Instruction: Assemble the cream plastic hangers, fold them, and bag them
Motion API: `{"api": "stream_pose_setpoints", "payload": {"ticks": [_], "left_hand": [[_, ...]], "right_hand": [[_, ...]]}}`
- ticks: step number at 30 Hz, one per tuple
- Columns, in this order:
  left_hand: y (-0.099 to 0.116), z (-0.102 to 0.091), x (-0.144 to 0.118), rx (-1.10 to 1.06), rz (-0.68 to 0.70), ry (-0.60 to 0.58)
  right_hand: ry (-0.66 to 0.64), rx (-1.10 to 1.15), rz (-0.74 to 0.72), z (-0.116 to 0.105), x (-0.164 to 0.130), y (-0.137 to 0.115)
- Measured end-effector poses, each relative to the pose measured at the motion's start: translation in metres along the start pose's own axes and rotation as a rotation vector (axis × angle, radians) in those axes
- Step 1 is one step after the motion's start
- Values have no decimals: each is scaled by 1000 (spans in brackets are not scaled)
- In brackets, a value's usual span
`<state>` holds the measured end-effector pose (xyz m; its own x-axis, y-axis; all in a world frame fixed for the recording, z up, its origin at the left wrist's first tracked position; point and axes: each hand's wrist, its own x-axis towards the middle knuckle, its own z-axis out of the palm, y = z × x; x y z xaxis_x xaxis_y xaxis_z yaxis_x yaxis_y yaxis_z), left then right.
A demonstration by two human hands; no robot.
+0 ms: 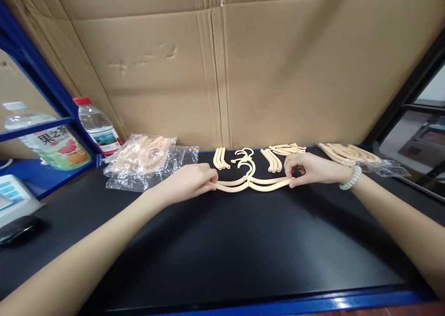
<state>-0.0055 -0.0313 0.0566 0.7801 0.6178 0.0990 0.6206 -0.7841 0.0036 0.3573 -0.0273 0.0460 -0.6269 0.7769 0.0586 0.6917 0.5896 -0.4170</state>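
The cream plastic hangers (pixel 252 182) lie stacked flat on the black worktop (pixel 222 255) near its far edge, and you pinch one end of the stack with your left hand (pixel 189 182) and the other with your right hand (pixel 309 168), likely so that the arms line up one over the other. Loose hanger pieces (pixel 274 158) sit in small groups just behind, along the cardboard wall (pixel 222 74). A clear bag of hangers (pixel 146 160) rests toward the far left corner, another bag (pixel 351 156) toward the far right, both within reach.
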Motion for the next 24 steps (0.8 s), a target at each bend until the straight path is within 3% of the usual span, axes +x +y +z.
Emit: {"api": "stream_pose_setpoints", "payload": {"ticks": [13,24], "left_hand": [[-2,9,2,154,142,77],[-5,12,2,151,128,75]], "right_hand": [[-11,-48,-33,2,1,4],[-17,-53,-19,2,1,1]]}}
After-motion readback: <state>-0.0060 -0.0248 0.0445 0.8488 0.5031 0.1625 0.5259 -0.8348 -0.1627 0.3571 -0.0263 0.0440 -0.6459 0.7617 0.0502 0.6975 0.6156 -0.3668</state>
